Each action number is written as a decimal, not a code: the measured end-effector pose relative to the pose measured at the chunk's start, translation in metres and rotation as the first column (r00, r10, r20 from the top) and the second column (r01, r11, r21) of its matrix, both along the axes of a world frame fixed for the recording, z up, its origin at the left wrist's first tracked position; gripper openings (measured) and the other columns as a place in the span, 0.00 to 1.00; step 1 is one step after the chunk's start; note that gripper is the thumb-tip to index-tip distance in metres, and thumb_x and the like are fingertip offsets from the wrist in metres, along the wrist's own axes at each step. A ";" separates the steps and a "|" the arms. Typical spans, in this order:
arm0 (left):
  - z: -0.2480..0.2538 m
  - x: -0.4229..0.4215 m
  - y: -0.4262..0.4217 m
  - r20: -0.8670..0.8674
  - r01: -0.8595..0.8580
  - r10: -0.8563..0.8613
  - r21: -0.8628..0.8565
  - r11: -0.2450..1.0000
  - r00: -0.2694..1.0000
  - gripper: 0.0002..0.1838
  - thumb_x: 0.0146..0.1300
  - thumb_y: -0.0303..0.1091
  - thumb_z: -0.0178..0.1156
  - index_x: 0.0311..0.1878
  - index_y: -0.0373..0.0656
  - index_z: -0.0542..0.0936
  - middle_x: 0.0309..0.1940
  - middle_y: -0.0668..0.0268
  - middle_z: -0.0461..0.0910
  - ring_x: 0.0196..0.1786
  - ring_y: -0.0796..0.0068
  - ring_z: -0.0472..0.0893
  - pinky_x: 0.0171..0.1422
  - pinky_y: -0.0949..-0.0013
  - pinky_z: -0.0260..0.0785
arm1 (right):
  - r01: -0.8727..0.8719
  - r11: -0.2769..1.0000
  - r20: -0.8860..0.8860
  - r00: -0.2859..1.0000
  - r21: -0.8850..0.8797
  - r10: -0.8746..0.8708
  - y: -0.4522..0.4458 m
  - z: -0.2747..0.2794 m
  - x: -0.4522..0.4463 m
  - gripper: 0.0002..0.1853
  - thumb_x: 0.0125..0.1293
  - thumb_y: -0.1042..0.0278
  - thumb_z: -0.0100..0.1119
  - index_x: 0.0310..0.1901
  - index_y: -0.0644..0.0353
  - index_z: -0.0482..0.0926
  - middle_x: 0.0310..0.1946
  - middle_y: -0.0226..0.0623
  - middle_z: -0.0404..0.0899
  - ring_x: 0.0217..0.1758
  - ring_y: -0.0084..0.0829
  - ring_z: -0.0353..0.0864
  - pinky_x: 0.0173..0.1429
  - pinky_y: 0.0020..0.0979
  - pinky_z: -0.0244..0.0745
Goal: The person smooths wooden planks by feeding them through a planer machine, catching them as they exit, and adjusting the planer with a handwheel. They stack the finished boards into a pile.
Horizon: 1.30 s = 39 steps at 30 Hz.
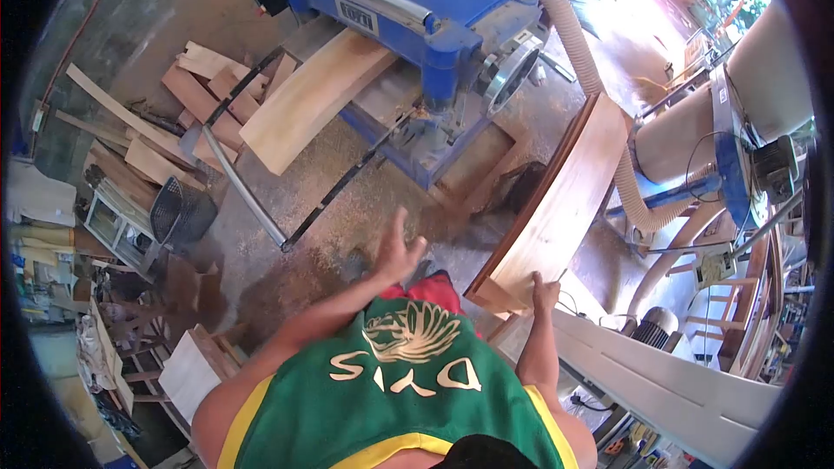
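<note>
My left hand (400,252) is in mid-air in front of my body, its fingers apart and holding nothing. Below it lies the floor with wood shavings. At the near end of a long light wooden board (556,217), my right hand (545,291) grips the edge, with a finger over the top face. This board rests on top of darker boards (530,195) to my right; what supports the pile is mostly hidden. Ahead of me, another pale wooden board (317,100) sticks out from under the blue planer (391,0), apart from both hands.
A metal roller stand (248,187) extends from the planer toward me. Offcuts (208,91) are heaped by the left wall, near a dark basket (181,208). A ribbed hose (565,26) runs down the right to a dust collector (678,143). A long pale panel (669,373) lies at my right.
</note>
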<state>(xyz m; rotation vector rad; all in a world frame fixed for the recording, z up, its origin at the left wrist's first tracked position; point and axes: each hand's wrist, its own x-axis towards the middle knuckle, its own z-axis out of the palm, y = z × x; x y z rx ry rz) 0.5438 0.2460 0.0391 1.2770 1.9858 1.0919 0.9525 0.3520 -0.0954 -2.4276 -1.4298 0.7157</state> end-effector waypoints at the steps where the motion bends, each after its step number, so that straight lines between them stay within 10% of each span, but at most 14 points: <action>1: -0.019 0.014 0.009 0.039 0.070 -0.065 -0.119 0.990 0.997 0.48 0.65 0.51 0.61 0.76 0.30 0.51 0.75 0.41 0.57 0.77 0.45 0.58 0.80 0.53 0.50 | -0.010 1.000 -0.016 1.000 -0.010 0.010 0.000 -0.002 0.003 0.37 0.54 0.43 0.72 0.45 0.77 0.77 0.44 0.62 0.82 0.52 0.55 0.82 0.59 0.45 0.74; 5: -0.086 0.071 0.045 0.245 0.376 -0.290 -0.483 0.791 0.925 0.56 0.60 0.64 0.61 0.76 0.29 0.52 0.74 0.39 0.58 0.77 0.47 0.59 0.80 0.56 0.53 | 0.033 0.999 0.022 0.999 0.036 -0.034 -0.009 -0.013 -0.001 0.34 0.53 0.43 0.73 0.40 0.76 0.80 0.39 0.60 0.84 0.47 0.56 0.84 0.55 0.46 0.77; 14: -0.140 0.184 0.094 0.610 0.588 -0.234 -0.479 0.652 0.757 0.54 0.53 0.65 0.69 0.69 0.27 0.66 0.67 0.38 0.70 0.71 0.47 0.70 0.74 0.58 0.63 | 0.123 0.989 0.017 0.992 -0.082 -0.122 -0.021 0.027 -0.014 0.35 0.50 0.42 0.75 0.46 0.70 0.81 0.44 0.58 0.84 0.51 0.56 0.83 0.57 0.48 0.77; 17: -0.195 0.188 0.085 0.439 0.538 -0.331 -0.533 0.652 0.835 0.50 0.51 0.66 0.70 0.63 0.30 0.73 0.61 0.42 0.77 0.64 0.52 0.77 0.68 0.57 0.70 | 0.154 0.974 -0.001 0.988 -0.167 -0.157 -0.020 0.053 -0.029 0.35 0.51 0.43 0.75 0.47 0.70 0.81 0.46 0.58 0.84 0.53 0.56 0.83 0.58 0.48 0.77; 26: -0.101 0.044 0.037 0.489 0.553 -0.296 -0.549 0.627 0.821 0.42 0.48 0.51 0.79 0.60 0.30 0.77 0.53 0.53 0.83 0.54 0.66 0.83 0.61 0.63 0.75 | 0.002 0.936 -0.296 0.948 -0.353 -0.114 -0.111 0.054 -0.113 0.34 0.52 0.49 0.78 0.48 0.71 0.77 0.45 0.52 0.85 0.47 0.43 0.86 0.53 0.40 0.80; 28: -0.079 0.007 0.017 0.505 0.511 -0.233 -0.528 0.678 0.831 0.42 0.46 0.47 0.81 0.60 0.29 0.77 0.51 0.54 0.83 0.52 0.66 0.83 0.60 0.64 0.75 | 0.018 0.929 -0.685 0.670 -0.371 -0.286 -0.112 0.056 -0.131 0.34 0.56 0.49 0.75 0.53 0.71 0.76 0.47 0.48 0.84 0.49 0.42 0.84 0.55 0.40 0.79; 32: -0.017 -0.056 -0.025 0.393 0.438 -0.229 -0.607 0.663 0.891 0.41 0.46 0.42 0.81 0.60 0.28 0.75 0.52 0.53 0.83 0.51 0.67 0.83 0.58 0.65 0.76 | 0.185 0.970 -0.818 0.525 -0.161 -0.236 -0.052 -0.040 -0.163 0.42 0.66 0.38 0.62 0.66 0.69 0.69 0.56 0.50 0.80 0.60 0.41 0.78 0.61 0.42 0.74; 33: 0.007 -0.065 -0.036 0.355 0.401 -0.224 -0.578 0.710 0.908 0.40 0.46 0.41 0.81 0.59 0.29 0.75 0.51 0.54 0.82 0.52 0.64 0.83 0.59 0.63 0.75 | 0.261 0.962 -0.810 0.545 -0.081 -0.216 -0.014 0.064 -0.165 0.42 0.69 0.35 0.56 0.67 0.68 0.69 0.60 0.50 0.77 0.63 0.41 0.76 0.63 0.42 0.73; 34: 0.029 -0.072 -0.046 0.317 0.363 -0.215 -0.543 0.757 0.924 0.38 0.46 0.40 0.81 0.58 0.31 0.75 0.50 0.54 0.82 0.53 0.61 0.82 0.59 0.61 0.75 | 0.366 0.924 -0.797 0.522 -0.111 -0.302 0.014 0.049 -0.163 0.40 0.67 0.36 0.58 0.64 0.69 0.72 0.54 0.50 0.81 0.58 0.40 0.81 0.60 0.38 0.75; 36: 0.085 -0.074 -0.069 0.049 0.287 -0.319 -0.580 0.763 0.946 0.35 0.47 0.38 0.79 0.56 0.33 0.76 0.49 0.54 0.80 0.53 0.57 0.80 0.60 0.59 0.73 | 0.395 0.893 -0.973 -0.009 -0.217 -0.232 0.060 0.010 -0.146 0.42 0.67 0.32 0.55 0.70 0.60 0.67 0.62 0.50 0.76 0.65 0.46 0.75 0.67 0.46 0.72; 38: 0.101 -0.071 -0.105 -0.207 0.216 -0.406 -0.592 0.776 0.890 0.31 0.48 0.37 0.78 0.54 0.34 0.76 0.47 0.53 0.78 0.54 0.52 0.79 0.61 0.57 0.72 | 0.207 0.788 -0.708 -0.606 -0.580 -0.362 0.081 0.050 -0.150 0.48 0.65 0.23 0.45 0.75 0.54 0.60 0.68 0.50 0.71 0.67 0.49 0.74 0.75 0.56 0.61; 39: 0.105 -0.070 -0.136 -0.322 0.168 -0.343 -0.465 0.869 0.882 0.29 0.49 0.35 0.76 0.52 0.36 0.76 0.46 0.53 0.76 0.54 0.48 0.77 0.62 0.54 0.71 | 0.203 0.775 -0.701 -0.601 -0.598 -0.384 0.068 0.048 -0.155 0.48 0.65 0.23 0.45 0.75 0.54 0.60 0.68 0.50 0.71 0.67 0.49 0.74 0.75 0.56 0.61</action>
